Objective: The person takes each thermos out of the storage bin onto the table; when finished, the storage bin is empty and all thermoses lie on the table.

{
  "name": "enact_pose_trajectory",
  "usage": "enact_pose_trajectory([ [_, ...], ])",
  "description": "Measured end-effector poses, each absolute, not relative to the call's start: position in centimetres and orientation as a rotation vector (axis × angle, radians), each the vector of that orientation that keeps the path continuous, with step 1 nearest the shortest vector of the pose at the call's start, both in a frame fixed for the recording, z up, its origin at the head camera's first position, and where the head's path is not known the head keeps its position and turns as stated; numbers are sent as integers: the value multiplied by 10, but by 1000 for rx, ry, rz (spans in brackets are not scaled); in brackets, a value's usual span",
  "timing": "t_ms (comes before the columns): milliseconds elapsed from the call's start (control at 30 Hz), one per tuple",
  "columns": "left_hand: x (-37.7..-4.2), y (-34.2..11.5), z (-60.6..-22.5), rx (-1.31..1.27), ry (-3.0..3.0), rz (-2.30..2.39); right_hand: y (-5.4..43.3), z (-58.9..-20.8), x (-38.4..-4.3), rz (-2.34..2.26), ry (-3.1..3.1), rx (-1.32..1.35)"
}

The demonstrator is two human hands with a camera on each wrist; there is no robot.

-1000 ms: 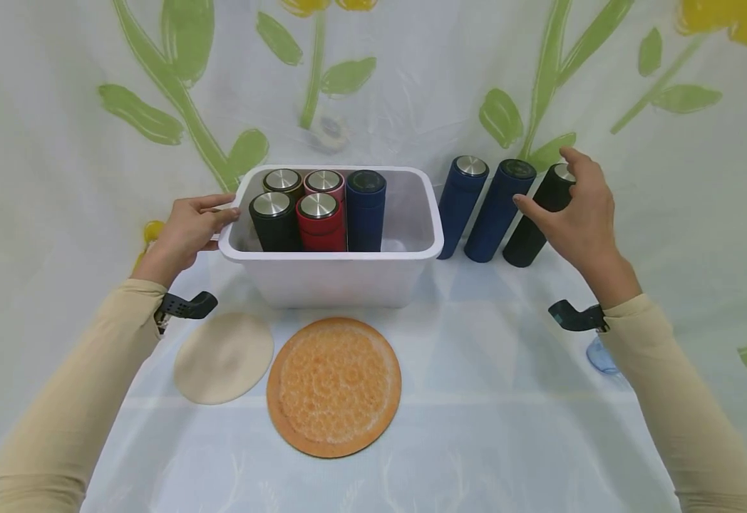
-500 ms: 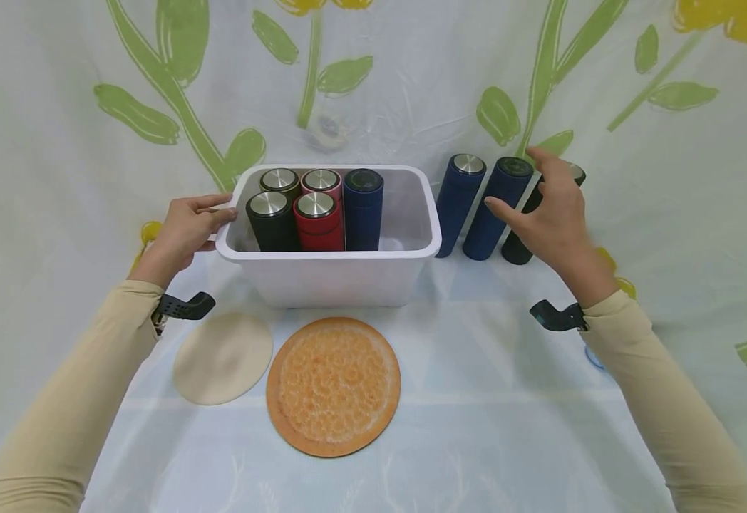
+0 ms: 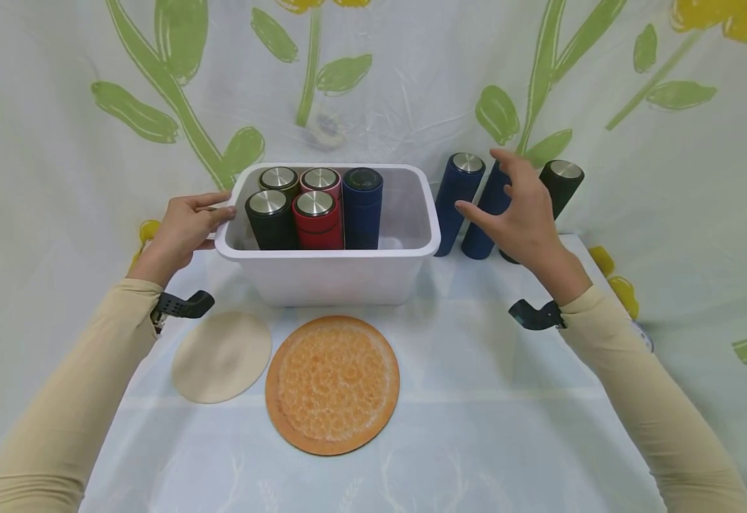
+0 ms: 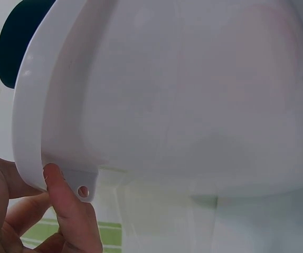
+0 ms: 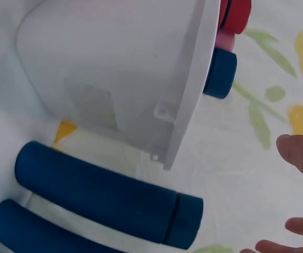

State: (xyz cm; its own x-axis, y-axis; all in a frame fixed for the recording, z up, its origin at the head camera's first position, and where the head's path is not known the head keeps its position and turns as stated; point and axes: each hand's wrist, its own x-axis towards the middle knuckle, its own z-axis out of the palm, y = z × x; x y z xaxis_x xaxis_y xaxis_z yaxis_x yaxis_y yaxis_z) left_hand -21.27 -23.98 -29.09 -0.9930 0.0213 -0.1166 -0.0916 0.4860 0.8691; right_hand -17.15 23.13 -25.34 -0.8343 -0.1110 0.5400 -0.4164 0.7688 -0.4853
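Observation:
A white plastic bin [image 3: 335, 278] holds several vacuum flasks standing upright, among them a black one [image 3: 274, 229], a red one [image 3: 319, 231] and a blue one [image 3: 362, 217]. My left hand [image 3: 184, 228] grips the bin's left rim; in the left wrist view its thumb [image 4: 69, 211] lies against the rim's underside. Right of the bin stand two blue flasks, the nearer [image 3: 457, 203] and the second [image 3: 478, 244], then a black flask [image 3: 562, 187]. My right hand [image 3: 521, 214], thumb and fingers spread, is in front of the second blue flask and partly hides it, holding nothing.
On the table before the bin lie a pale beige disc [image 3: 222, 358] and an orange-brown round board [image 3: 333, 386]. A flower-printed sheet [image 3: 412, 85] hangs behind. A small bluish object [image 3: 643, 336] shows by the right sleeve.
My right hand has moved left, from the black flask across to the second blue flask, with its fingers still spread. My left hand has stayed on the bin's rim.

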Motion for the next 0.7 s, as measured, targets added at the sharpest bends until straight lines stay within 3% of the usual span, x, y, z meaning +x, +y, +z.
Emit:
enact_pose_trajectory([
  [700,-213,-239,-289,-73,2612,1518,191,-257,-179,980,-2575,464],
])
